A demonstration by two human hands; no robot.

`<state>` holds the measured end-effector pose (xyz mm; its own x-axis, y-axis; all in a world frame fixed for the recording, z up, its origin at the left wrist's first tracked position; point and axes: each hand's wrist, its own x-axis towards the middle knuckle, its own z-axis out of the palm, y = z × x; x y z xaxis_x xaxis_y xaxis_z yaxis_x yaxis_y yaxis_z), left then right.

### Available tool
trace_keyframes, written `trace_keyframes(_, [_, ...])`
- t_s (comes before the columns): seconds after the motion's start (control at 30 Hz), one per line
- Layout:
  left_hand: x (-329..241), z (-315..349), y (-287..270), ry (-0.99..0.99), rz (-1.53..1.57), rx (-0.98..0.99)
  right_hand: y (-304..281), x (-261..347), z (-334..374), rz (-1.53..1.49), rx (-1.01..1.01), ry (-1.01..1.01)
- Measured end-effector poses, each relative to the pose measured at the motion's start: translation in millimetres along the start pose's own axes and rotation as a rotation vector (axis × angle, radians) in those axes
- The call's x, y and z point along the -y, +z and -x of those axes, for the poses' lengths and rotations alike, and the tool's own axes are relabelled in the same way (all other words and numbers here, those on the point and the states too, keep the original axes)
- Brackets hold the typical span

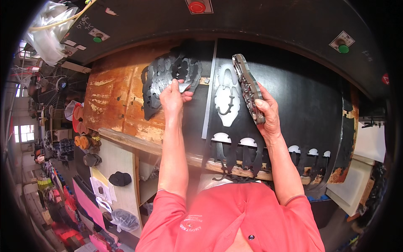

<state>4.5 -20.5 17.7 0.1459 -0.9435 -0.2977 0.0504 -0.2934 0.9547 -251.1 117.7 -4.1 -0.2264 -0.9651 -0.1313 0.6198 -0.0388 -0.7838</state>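
Observation:
My right hand [268,110] grips a metal cutting die [247,86] by its near end. The die is tipped on its edge over a black sheet [310,96]. Beside it, a sole-shaped opening [226,111] in the sheet shows white, with a dark curved strip lying in it. Over a heap of dark cut pieces [161,77] to the left, my left hand [171,101] is closed, with a small grey cut piece [184,87] between thumb and fingers. Part of that piece is hidden by the fingers.
Along the sheet's near edge run several cut-outs [247,142] with dangling strips. A worn wooden board [110,101] lies under the heap. Beyond stands a dark machine panel with a red button [196,7] and a green button [343,48]. A fan [56,86] is at left.

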Motion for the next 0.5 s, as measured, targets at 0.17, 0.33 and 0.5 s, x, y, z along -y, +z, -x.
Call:
trace_keyframes(0.17, [-16,-1,-8,-0.02,-0.538,0.005,7,15,3,-0.006,-0.041,0.038])
trace_keyframes(0.33, [-21,-5,-26,0.287,-1.125,-0.099,4,35,23,0.339,-0.052,-0.151])
trace_keyframes(0.5, [-4,33,-7,0.369,-0.642,0.053,4,14,21,1.278,-0.158,-0.51])
